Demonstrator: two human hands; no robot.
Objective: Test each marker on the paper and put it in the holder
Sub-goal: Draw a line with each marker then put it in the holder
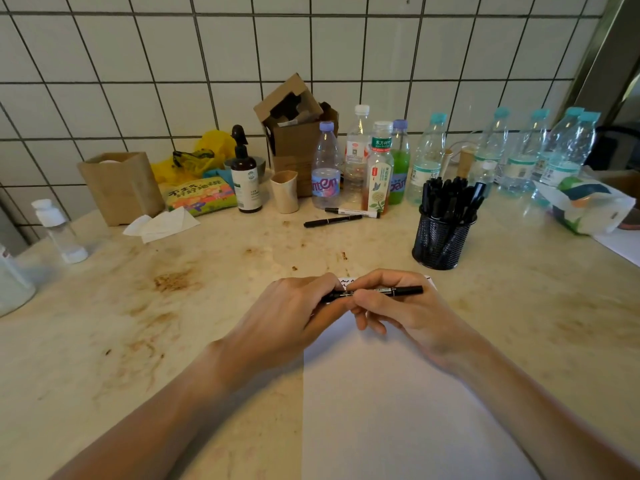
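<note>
Both the left hand and right hand pinch a slim black marker (lying level) above the paper

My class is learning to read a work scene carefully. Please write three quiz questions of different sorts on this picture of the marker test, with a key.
1. True or false: both hands hold the same black marker over the paper.
2. How many markers lie loose on the counter behind the hands? A one, B two, C four.
3. Fill in: the mesh holder stands to the ___ of the paper.

Key
1. True: left hand and right hand both grip it.
2. B: a black marker and a white-barrelled marker.
3. Right.
</note>
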